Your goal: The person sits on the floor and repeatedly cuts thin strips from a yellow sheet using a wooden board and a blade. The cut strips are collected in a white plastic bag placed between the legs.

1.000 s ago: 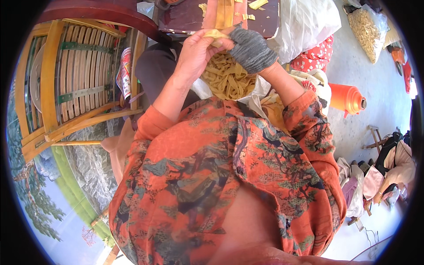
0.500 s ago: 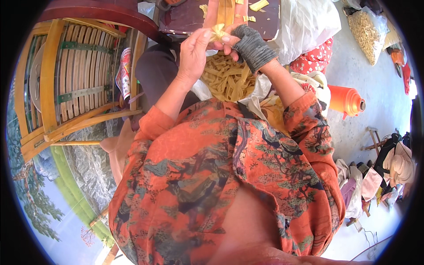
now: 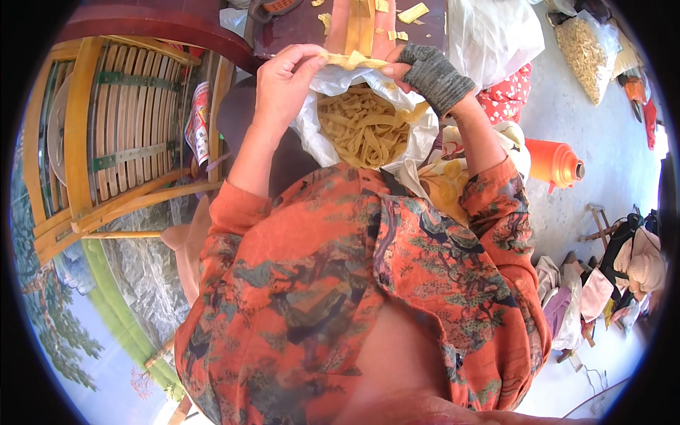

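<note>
My left hand [image 3: 283,81] and my right hand [image 3: 418,67], which wears a grey fingerless glove, hold a pale yellow strip [image 3: 354,62] stretched between their fingers. Right below it, on my lap, sits an open white plastic bag [image 3: 319,134] filled with several similar yellow strips [image 3: 365,127]. My orange patterned sleeves reach up to both hands.
A dark red table [image 3: 297,28] lies ahead, with a wooden board [image 3: 361,21] and yellow scraps on it. A wooden slatted chair [image 3: 106,142] stands at the left. To the right are an orange flask [image 3: 556,163], a white bag [image 3: 489,35] and a sack of yellow pieces [image 3: 584,49].
Both hands have lifted a little from the bag's mouth and drawn apart, so the yellow strip now spans between them above the bag.
</note>
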Available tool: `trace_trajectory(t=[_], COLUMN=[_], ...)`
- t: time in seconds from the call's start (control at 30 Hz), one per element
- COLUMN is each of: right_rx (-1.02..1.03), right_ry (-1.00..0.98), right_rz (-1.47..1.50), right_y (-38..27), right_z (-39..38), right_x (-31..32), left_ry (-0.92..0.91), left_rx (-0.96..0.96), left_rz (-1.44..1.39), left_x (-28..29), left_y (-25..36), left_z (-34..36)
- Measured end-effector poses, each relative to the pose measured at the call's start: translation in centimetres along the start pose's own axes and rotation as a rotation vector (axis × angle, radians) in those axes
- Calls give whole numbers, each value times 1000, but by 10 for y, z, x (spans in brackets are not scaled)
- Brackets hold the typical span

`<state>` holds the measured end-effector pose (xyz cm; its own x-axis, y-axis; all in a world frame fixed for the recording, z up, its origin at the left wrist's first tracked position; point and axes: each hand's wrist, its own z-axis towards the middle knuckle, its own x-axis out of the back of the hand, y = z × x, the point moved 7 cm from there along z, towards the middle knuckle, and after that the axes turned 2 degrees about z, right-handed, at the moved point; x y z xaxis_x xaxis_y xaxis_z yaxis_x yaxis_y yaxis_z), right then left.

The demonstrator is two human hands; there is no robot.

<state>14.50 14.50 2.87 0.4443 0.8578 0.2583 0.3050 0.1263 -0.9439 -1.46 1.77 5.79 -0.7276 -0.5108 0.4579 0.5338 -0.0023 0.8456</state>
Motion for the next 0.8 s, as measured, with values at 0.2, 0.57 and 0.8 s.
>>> trace_trajectory(t=[0.2, 0.57, 0.8], right_rx=[82, 291, 200], right_ry=[-137, -23, 281], right_rz=[-112, -315, -432], right_y=[3, -27, -9], right_z=[5, -8, 26], right_x=[-41, -58, -7], left_ry=[-303, -107, -288], left_rx=[-242, -568, 298], left_rz=[571, 746, -366], left_x=[-46, -37, -58], left_y=[32, -20, -57], left_z=[-24, -6, 26])
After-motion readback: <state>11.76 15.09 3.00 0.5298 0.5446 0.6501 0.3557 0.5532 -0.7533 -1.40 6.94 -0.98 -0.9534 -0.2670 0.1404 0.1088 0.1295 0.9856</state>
